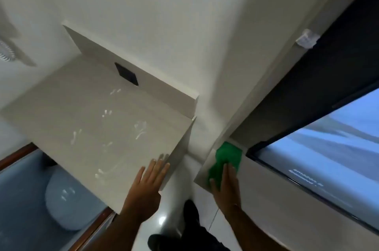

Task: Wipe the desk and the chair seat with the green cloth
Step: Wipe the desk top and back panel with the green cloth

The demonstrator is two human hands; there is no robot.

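Observation:
The pale desk (86,119) fills the left middle of the head view, its glossy top showing smudge marks. My left hand (147,185) lies flat on the desk's near right corner, fingers spread, holding nothing. To the right, my right hand (225,185) presses the green cloth (225,158) onto a narrow white ledge (258,193) below a lit screen. The cloth is bunched under my fingers. No chair seat is in view.
A black socket plate (126,73) sits on the desk's raised back panel. A lit screen (328,148) leans at right above the ledge. A pale blue round object (67,199) lies below the desk at left. Glossy white floor and my dark shoes (190,228) show between desk and ledge.

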